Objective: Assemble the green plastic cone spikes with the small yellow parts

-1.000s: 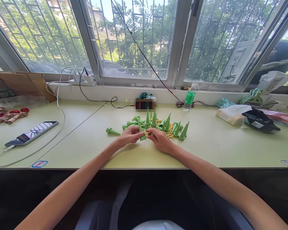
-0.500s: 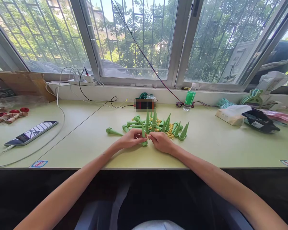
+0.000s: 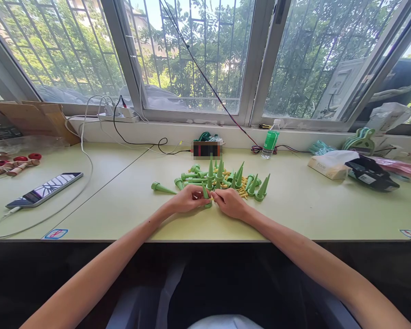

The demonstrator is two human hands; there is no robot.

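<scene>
My left hand (image 3: 189, 198) is closed around a green plastic spike (image 3: 206, 194), its tip up and its wide cap down near the table. Against the spike's right side, my right hand (image 3: 230, 203) pinches a small yellow piece (image 3: 212, 198), mostly hidden by the fingertips. Just behind both hands stand several upright green cones (image 3: 239, 176), with more green spikes (image 3: 196, 176) lying on their sides. Small yellow pegs (image 3: 242, 193) are heaped among them. One loose green spike (image 3: 161, 187) lies left of the pile, its tip toward my left wrist.
A phone (image 3: 45, 190) with a white cable lies on the left of the table (image 3: 123, 205). Toward the back are a blurred-out box (image 3: 206, 149) and a water bottle (image 3: 270, 139). Right of them are a tissue pack (image 3: 329, 165) and a black packet (image 3: 371, 172).
The spike in my left hand has tilted slightly, its tip a little lower and leaning left. My right hand stays close beside it with the yellow piece.
</scene>
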